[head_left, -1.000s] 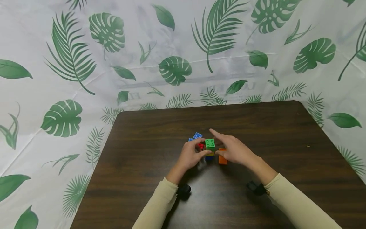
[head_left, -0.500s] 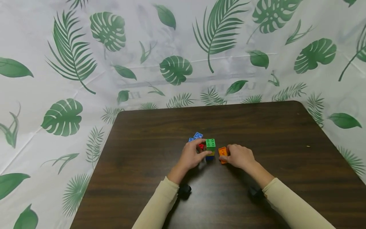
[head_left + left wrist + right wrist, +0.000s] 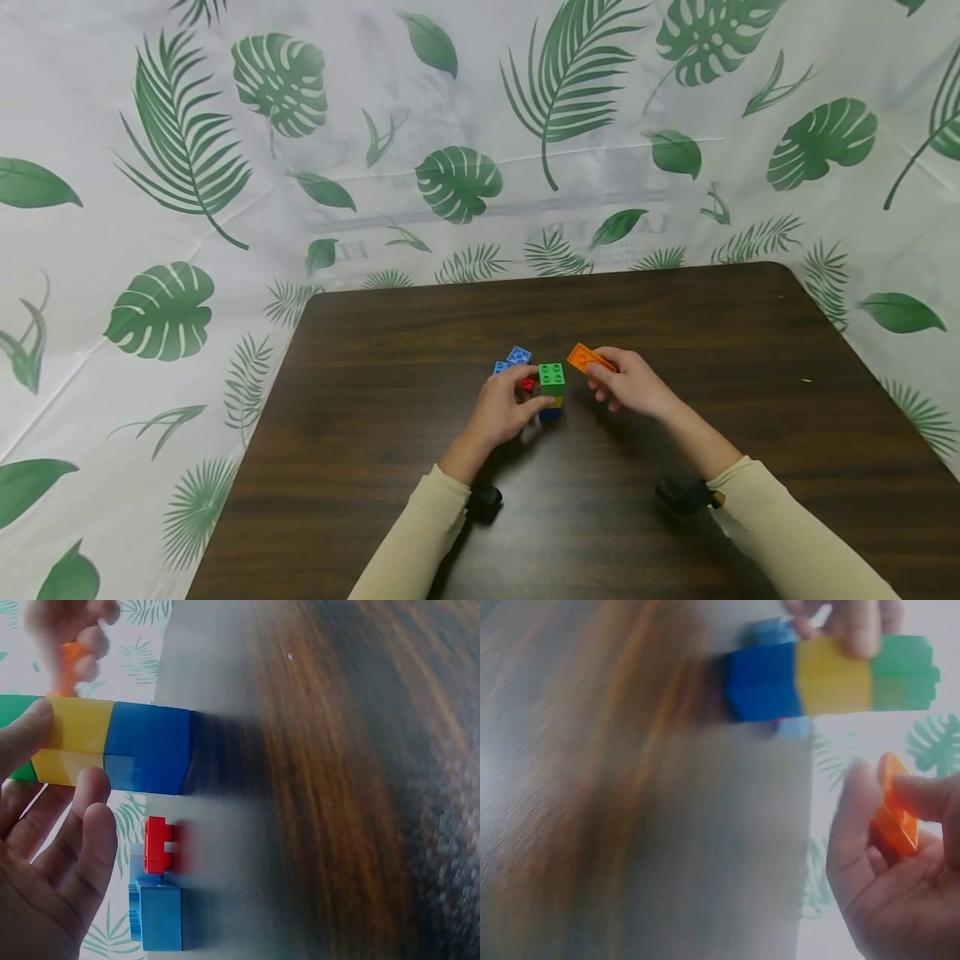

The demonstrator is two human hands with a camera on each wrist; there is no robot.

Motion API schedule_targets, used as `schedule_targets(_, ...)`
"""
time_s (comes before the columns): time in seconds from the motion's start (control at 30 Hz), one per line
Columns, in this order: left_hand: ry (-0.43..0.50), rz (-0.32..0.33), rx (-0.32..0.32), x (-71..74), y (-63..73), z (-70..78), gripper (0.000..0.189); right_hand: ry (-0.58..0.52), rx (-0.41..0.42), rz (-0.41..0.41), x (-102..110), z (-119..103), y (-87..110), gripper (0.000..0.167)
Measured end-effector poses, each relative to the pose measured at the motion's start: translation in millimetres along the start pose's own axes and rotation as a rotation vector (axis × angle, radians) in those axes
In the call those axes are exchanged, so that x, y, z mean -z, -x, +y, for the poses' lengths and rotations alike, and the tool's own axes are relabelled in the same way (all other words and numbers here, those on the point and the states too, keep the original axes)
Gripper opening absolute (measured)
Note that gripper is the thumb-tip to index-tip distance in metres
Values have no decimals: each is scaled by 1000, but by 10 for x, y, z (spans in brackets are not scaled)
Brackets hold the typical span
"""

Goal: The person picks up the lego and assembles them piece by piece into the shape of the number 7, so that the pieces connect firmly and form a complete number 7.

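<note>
A tower of toy bricks stands on the table, with a blue brick [image 3: 150,748] at the bottom, a yellow brick [image 3: 73,739] in the middle and a green brick [image 3: 551,377] on top. My left hand [image 3: 504,408] holds the tower from its left side, thumb and fingers around the upper part. To the right of the tower, my right hand [image 3: 633,383] pinches a flat orange brick [image 3: 588,358] between thumb and fingers. That brick is raised off the table, tilted, and apart from the tower.
Behind the left hand lie a red brick [image 3: 156,845] and blue bricks [image 3: 160,918], partly hidden in the head view. The dark wooden table [image 3: 390,333] ends at a leaf-patterned white curtain [image 3: 390,125]. A small yellow speck [image 3: 807,381] lies at the right.
My right hand has left the tower's side, taken hold of the orange brick from the table and lifted it. The left hand has stayed on the tower.
</note>
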State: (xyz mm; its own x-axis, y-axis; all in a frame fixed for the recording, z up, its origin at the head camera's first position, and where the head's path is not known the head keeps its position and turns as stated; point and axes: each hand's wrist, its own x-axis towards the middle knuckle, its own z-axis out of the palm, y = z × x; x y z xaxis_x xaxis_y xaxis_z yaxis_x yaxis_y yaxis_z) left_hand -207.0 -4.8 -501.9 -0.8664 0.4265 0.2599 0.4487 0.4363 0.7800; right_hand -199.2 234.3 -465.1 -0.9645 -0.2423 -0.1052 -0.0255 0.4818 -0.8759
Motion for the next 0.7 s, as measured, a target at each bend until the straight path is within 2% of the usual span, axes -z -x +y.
schedule_targets(0.2, -31, -11, 3, 8, -3, 11, 41, -212, -104, -31, 54, -236, 11, 46)
schedule_targets(0.3, -44, -17, 13, 11, -4, 14, 42, -239, -112, -58, 64, -328, 17, 49)
schedule_targets(0.4, -51, -20, 13, 16, -1, 11, 43, -203, -37, -83, 46, -393, 25, 49)
schedule_targets(0.5, -50, -23, 11, 22, 5, 8, 42, -94, 102, -67, -4, -438, 36, 48)
schedule_targets(0.6, -55, -23, 0, 25, 11, 3, 41, 18, 233, -7, -68, -466, 48, 46)
schedule_targets(0.7, -63, -19, -4, 28, 19, 1, 39, 101, 299, 59, -130, -496, 61, 43)
